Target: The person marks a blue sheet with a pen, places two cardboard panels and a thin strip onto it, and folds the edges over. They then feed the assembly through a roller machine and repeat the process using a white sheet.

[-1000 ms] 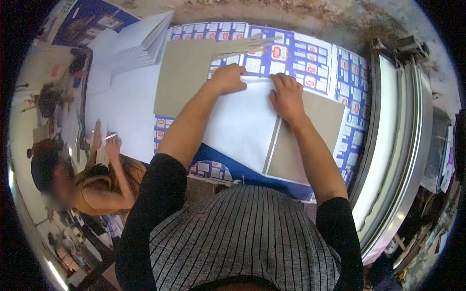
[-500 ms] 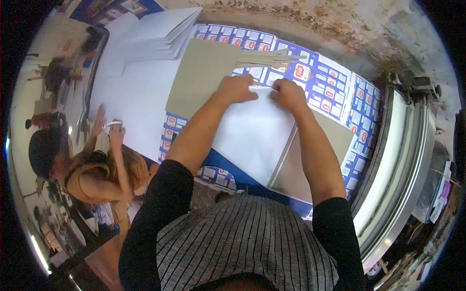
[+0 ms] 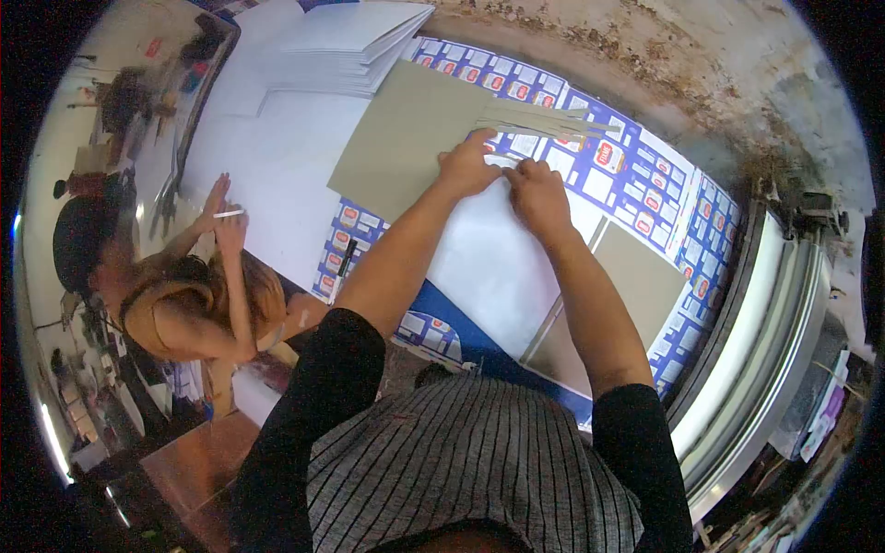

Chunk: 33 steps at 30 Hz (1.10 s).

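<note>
A large white sheet (image 3: pixel 489 267) lies in front of me, its near part spread smooth over grey board and the blue surface. At its far end, where the sheet narrows, both my hands meet. My left hand (image 3: pixel 468 168) has its fingers bent round the far left edge, thumb toward the middle. Close beside it, my right hand (image 3: pixel 539 195) pinches the far right edge with curled fingers. The fingertips partly hide the edge between them. Beyond my hands lie several thin grey board strips (image 3: pixel 539 120). Grey board lies on the left (image 3: pixel 410 129) and on the right (image 3: pixel 636 290).
Blue printed label sheets (image 3: pixel 604 152) cover the table. A stack of white sheets (image 3: pixel 350 51) stands at the far left, and a black marker (image 3: pixel 347 258) lies left of my forearm. At right is a long metal roller machine (image 3: pixel 774 341). A co-worker (image 3: pixel 184 304) works at left.
My hands have drawn closer together at the sheet's far end, the right one moving inward. The view has shifted, and the marker now shows beside my left forearm. The co-worker's hands have moved slightly.
</note>
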Tool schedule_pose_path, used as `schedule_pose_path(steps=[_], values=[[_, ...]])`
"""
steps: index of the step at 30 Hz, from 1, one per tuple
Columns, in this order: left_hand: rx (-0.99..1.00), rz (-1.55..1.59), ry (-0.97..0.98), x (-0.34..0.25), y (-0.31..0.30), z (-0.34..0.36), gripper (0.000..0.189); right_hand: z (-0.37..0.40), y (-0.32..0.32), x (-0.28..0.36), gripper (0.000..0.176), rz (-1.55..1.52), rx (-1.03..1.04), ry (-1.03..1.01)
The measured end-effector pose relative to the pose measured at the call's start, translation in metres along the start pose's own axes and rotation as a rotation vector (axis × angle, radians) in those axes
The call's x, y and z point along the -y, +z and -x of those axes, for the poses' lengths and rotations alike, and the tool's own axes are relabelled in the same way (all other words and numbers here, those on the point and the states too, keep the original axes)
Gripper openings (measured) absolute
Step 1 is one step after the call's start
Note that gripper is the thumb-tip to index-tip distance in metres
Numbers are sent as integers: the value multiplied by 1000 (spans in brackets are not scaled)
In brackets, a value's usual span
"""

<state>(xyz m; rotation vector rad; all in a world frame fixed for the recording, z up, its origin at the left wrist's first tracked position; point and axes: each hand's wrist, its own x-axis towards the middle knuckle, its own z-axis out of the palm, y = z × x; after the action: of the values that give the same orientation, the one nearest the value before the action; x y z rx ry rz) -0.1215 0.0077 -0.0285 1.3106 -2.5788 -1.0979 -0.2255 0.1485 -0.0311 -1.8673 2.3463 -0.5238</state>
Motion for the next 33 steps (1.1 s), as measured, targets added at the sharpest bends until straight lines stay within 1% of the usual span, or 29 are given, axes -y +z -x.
schedule_pose_path(steps=[2,4,5,7,8,10,11,13,14,15,16,17,18,19,20,22,23,25,26,28,29,30,31,32,33], values=[[-6,9,-6,-4,3,3,78,2,6,-2,34,-7,-28,-15],[-82,47,121,-4,8,5,82,2,7,0,36,-33,-72,-14],[-84,49,119,-2,9,6,82,2,7,0,36,-32,-70,-17],[-73,206,226,1,9,7,86,0,4,1,42,8,-29,1],[-73,206,223,2,10,6,86,-1,3,2,42,6,-27,0],[-12,184,129,1,7,3,93,-7,0,1,51,-57,27,59],[-16,185,130,1,5,4,93,-14,-4,-2,51,-55,25,55],[-19,405,236,5,4,5,97,-26,-10,-10,60,-249,-116,96],[-21,406,236,7,3,4,97,-32,-7,-20,55,-345,-90,5],[-39,433,293,9,1,6,96,-39,-12,-23,55,-347,-87,5],[-61,458,350,11,-1,7,95,-50,-26,-23,51,-495,173,88],[-67,455,350,13,-4,9,95,-59,-40,-23,47,-636,433,167],[-69,522,276,14,-5,15,85,-64,-48,-22,38,-626,448,181],[-73,590,198,16,-6,21,76,-68,-50,-24,38,-626,456,173],[-80,592,189,22,-12,24,76,-73,-50,-27,37,-653,486,190],[487,245,-58,30,-43,42,55,-75,-48,-30,32,-703,527,211],[487,247,-65,40,-50,53,55,-75,-45,-29,32,-707,534,209],[743,412,-181,63,-56,82,40,-73,-38,-28,33,-655,476,223],[739,415,-188,72,-57,98,40,-72,-34,-26,33,-656,482,218],[739,665,-166,90,-56,131,37,-70,-22,-24,35,-509,371,198],[738,668,-172,101,-51,147,37,-68,-20,-21,35,-511,376,196],[694,750,-161,111,-45,164,36,-64,-17,-16,33,-408,359,168],[646,832,-147,108,-44,176,34,-63,-16,-13,32,-303,339,137],[640,873,-182,105,-45,187,36,-62,-15,-10,32,-302,345,133],[637,883,-191,111,-41,194,36,-58,-11,-8,29,-276,285,143]])
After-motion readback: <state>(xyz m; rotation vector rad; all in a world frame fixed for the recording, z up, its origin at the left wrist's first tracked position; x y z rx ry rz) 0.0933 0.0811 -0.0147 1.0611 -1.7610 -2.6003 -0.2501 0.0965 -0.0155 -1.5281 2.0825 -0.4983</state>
